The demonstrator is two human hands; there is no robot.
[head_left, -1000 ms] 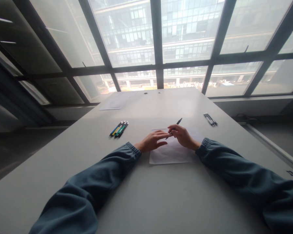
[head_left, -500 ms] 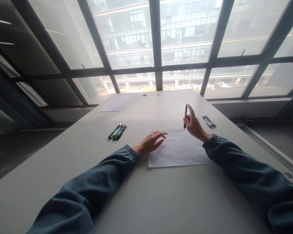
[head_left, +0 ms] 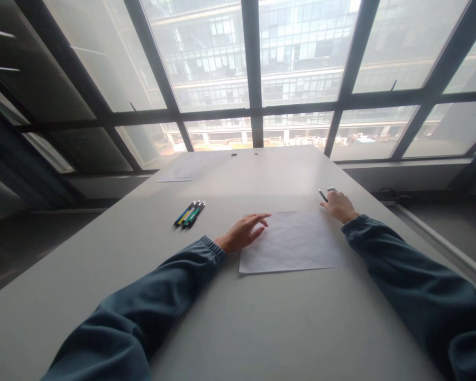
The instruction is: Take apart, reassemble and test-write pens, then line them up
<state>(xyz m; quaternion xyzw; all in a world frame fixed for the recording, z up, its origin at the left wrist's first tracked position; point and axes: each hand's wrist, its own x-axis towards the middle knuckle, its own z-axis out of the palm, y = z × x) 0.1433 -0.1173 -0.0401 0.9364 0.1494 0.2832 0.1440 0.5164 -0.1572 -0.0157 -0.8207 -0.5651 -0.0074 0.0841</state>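
My left hand [head_left: 241,233] rests over the left edge of a white sheet of paper [head_left: 301,243], fingers spread and nothing in them. To the right of the sheet, my right hand [head_left: 340,206] is low over the table, with its fingers closed around a dark pen [head_left: 323,196]. The pen's upper end sticks out to the left of the hand. Just behind the knuckles show the ends of other pens [head_left: 331,189], mostly hidden by the hand. Left of my left hand lies a row of several coloured pens [head_left: 189,215], side by side.
A long white table [head_left: 238,328] runs away toward tall windows with dark frames [head_left: 256,69]. More paper [head_left: 176,172] lies at the far left of the tabletop. Small dark round spots [head_left: 234,155] sit near the far edge.
My right hand has moved right and down with the pen, from above the sheet to the pens on the right. My left hand has stayed on the paper.
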